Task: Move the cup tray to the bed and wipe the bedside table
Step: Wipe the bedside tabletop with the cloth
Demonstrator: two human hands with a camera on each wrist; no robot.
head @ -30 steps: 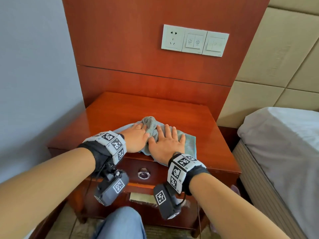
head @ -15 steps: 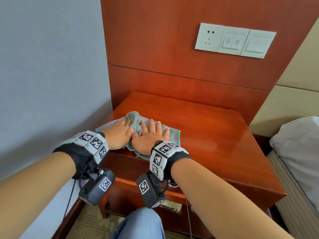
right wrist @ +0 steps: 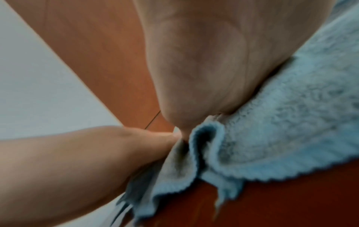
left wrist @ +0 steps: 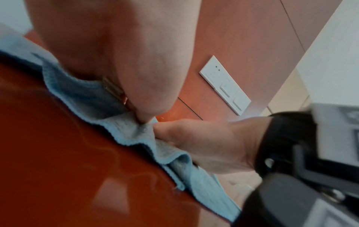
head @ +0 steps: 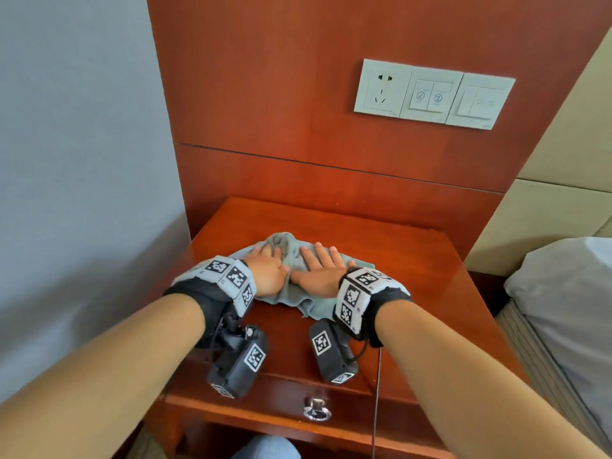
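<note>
A light blue-grey cloth (head: pixel 291 256) lies bunched on the glossy reddish-brown bedside table (head: pixel 407 270), left of its middle. My left hand (head: pixel 268 263) presses flat on the cloth's left part, fingers straight. My right hand (head: pixel 319 266) lies flat on the right part, fingers spread and straight. The two hands touch at the thumbs. In the left wrist view the cloth (left wrist: pixel 93 95) is folded under my palm (left wrist: pixel 120 50). In the right wrist view the cloth (right wrist: pixel 281 130) ruffles under my right palm (right wrist: pixel 209 53). No cup tray is in view.
A wooden headboard panel with a white socket and switch plate (head: pixel 433 94) rises behind the table. A grey wall (head: pixel 76 160) stands close on the left. The bed with a white sheet (head: pixel 569 303) lies to the right. A drawer with a ring pull (head: pixel 317 409) is below the tabletop.
Both hands have slid the cloth from the table's front edge toward the back, staying flat on it. The head view has shifted right and closer.
</note>
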